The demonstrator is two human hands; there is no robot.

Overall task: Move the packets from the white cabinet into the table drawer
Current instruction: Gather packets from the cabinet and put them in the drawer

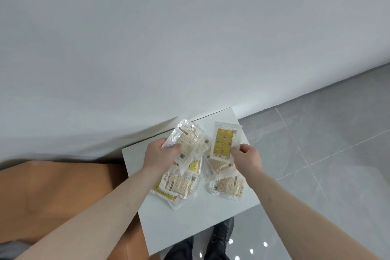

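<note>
White wall (168,38) fills the upper view; grey tiled floor (327,143) lies to the right, and a brown wooden surface (63,192), probably the table, sits at the left. No drawer is visible.

White cabinet top (211,217) stands between them, against the wall, and carries the loose packets (179,183), which overlap in a scattered heap at mixed angles.

Left hand (162,154) grips a small stack of clear packets (187,141), thumb over the near end. The stack's long axis runs from the hand up toward the wall, leaning slightly left. Judgement: it is held as a bundle so that several travel in one trip.

Right hand (247,156) pinches the lower right edge of a single yellow-printed packet (223,143) between thumb and fingertips. This packet is raised clear of the heap, printed face toward the camera, long axis near vertical in the picture. Judgement: it is being added to the bundle; collection is under way and transfer has not yet begun.
</note>
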